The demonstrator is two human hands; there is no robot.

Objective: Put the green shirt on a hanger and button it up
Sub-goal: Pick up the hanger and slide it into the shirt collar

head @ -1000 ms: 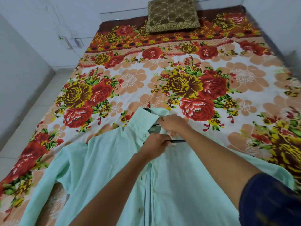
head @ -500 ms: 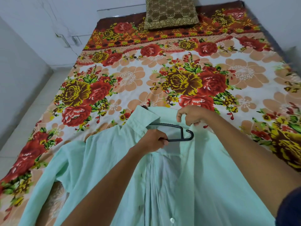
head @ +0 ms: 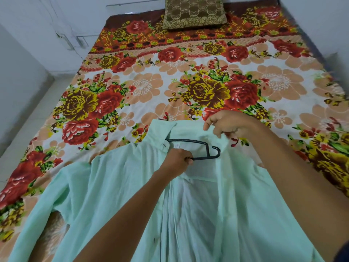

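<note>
My left hand grips the dark hanger at its lower bar, inside the open collar. My right hand pinches the right collar edge of the green shirt, which lies open on the flowered bed. I think I should lift this edge high and slide the hanger arm under the shoulder before buttoning.
</note>
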